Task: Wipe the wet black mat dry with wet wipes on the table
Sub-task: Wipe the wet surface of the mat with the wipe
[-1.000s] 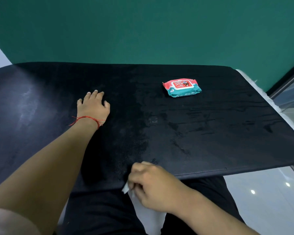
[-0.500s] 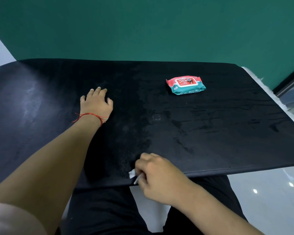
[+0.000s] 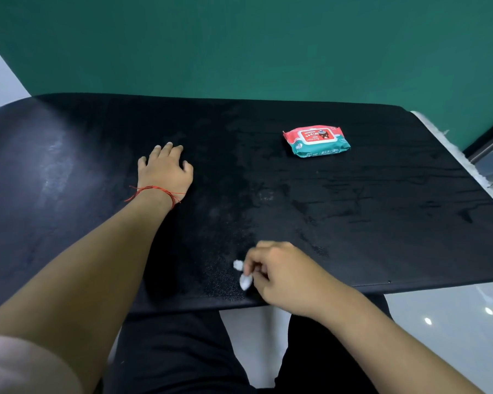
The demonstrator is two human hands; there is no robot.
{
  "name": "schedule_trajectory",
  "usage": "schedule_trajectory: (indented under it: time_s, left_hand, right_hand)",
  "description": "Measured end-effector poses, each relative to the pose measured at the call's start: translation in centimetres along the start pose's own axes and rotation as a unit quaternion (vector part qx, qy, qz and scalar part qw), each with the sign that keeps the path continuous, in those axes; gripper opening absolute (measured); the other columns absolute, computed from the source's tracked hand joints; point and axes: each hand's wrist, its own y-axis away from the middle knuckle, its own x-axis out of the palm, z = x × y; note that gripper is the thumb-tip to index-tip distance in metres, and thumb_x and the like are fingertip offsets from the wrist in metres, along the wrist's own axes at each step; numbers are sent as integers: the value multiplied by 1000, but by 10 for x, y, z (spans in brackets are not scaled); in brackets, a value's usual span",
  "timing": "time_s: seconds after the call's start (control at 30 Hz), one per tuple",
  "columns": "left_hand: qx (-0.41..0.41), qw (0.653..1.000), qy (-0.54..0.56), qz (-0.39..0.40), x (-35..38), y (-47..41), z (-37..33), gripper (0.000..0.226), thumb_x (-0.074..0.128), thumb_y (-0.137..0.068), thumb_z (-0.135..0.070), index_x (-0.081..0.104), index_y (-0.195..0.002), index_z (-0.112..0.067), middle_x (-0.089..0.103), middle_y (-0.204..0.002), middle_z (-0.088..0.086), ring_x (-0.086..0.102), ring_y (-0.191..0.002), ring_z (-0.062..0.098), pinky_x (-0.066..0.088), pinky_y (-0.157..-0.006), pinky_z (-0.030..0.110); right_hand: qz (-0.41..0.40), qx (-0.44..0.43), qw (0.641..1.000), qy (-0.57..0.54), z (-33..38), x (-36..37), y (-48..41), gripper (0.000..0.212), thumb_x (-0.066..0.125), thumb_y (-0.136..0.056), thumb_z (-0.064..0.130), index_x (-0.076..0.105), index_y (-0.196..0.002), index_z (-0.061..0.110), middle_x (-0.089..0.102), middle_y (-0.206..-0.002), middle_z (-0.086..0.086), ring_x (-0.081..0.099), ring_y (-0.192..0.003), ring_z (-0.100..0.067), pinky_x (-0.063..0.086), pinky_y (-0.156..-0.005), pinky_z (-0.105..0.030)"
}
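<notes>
**Changes since the earlier frame**
- The right hand point(image 3: 285, 275) has moved off the near edge of the mat point(image 3: 382, 200) and onto the mat surface, just inside that edge, about mid-width.
- Its fingers point(image 3: 256, 255) are curled and pinch a crumpled white wipe point(image 3: 244, 282). More of the wipe shows than before, and the wipe touches the mat.
- The left hand point(image 3: 165, 173) keeps its place. It rests palm down on the mat, left of the mat centre, with fingers straight, released and holding nothing. A red string point(image 3: 154, 190) circles the wrist.
- The pack point(image 3: 316, 141) lies flat on the far right part of the mat, as before, well apart from both hands.

**Mat surface**
- Dark wet streaks cover the right half of the mat.
- Fine droplets lie on the mat beside the wipe.

**Surroundings and obstructions**
- A white table point(image 3: 450, 146) edge shows along the right side of the mat.
- A green wall point(image 3: 239, 46) stands behind the far edge of the mat.
- Black trousers point(image 3: 182, 351) and a light floor point(image 3: 453, 331) show below the near edge of the mat.
- The left forearm crosses the near left part of the mat and hides that area.
</notes>
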Motion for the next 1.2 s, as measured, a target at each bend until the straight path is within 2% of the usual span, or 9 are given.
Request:
schedule_trajectory:
  time_s: [0.1, 0.27, 0.43, 0.63, 0.7, 0.8, 0.93, 1.03, 1.2]
  left_hand:
    - [1, 1000, -2, 0, 0, 0, 0, 58, 34, -103, -43, 42, -158, -26, 33, -169, 2, 24, -158, 26, 19, -126, 57]
    - [-2, 1000, 1, -4, 1, 0, -1, 57, 36, -103, -42, 44, -157, -25, 34, -169, 2, 25, -157, 26, 19, -126, 57]
    - [-2, 1000, 4, -6, 0, 1, -2, 57, 35, -103, -41, 43, -157, -26, 35, -168, 2, 25, -157, 26, 19, -126, 56]
    - [-1, 1000, 4, -9, 1, 0, -1, 57, 36, -103, -41, 44, -157, -25, 35, -168, 2, 25, -157, 26, 20, -126, 56]
    - [0, 1000, 2, -9, 1, 0, -1, 57, 36, -103, -41, 44, -157, -25, 35, -168, 2, 26, -157, 26, 20, -125, 56]
    - [-1, 1000, -2, -6, 1, 0, -1, 57, 35, -103, -42, 43, -158, -25, 34, -169, 2, 25, -157, 25, 20, -126, 56]
    - [0, 1000, -2, -7, 1, 0, -1, 57, 35, -104, -42, 43, -158, -26, 34, -169, 1, 25, -157, 25, 20, -126, 56]
    - [1, 1000, -1, -6, 1, 0, 0, 57, 35, -103, -42, 43, -158, -26, 34, -169, 1, 25, -157, 24, 20, -126, 56]
    - [2, 1000, 4, -11, 1, 0, 0, 56, 37, -103, -41, 43, -157, -26, 35, -168, 2, 25, -157, 25, 20, -126, 56]
  right_hand:
    - [30, 20, 999, 36, -6, -3, 21, 13, 58, -84, 20, 67, -82, 28, 59, -88, 15, 59, -80, -2, 41, -61, -15]
    - [-56, 61, 995, 60, -27, -17, -1, 13, 60, -85, 19, 69, -81, 28, 58, -85, 13, 60, -82, -8, 52, -71, -28]
    - [-100, 39, 994, 12, -22, -11, -41, 25, 55, -86, 11, 72, -86, 29, 61, -89, 12, 62, -81, -11, 55, -77, -35]
    - [-67, 23, 997, -4, -18, -6, -33, 27, 56, -85, 10, 73, -82, 31, 62, -89, 14, 57, -76, -3, 49, -69, -25]
    - [-95, 51, 994, 16, -30, -14, -40, 27, 56, -84, 10, 74, -82, 31, 61, -86, 14, 56, -77, -3, 47, -70, -23]
    - [-141, 96, 985, 15, -44, -27, -64, 31, 55, -87, 6, 75, -84, 29, 60, -86, 15, 54, -76, 0, 39, -66, -13]
    - [-152, 91, 984, -2, -40, -29, -95, 26, 56, -93, 7, 75, -99, 24, 69, -95, 7, 63, -86, -14, 49, -72, -27]
    - [-141, 68, 987, -21, -29, -21, -96, 21, 60, -94, 10, 74, -101, 24, 70, -96, 7, 66, -86, -13, 55, -76, -31]
    - [-76, 63, 995, -14, -30, -23, -74, 14, 67, -95, 18, 76, -92, 28, 69, -74, 13, 66, -73, -5, 56, -71, -29]
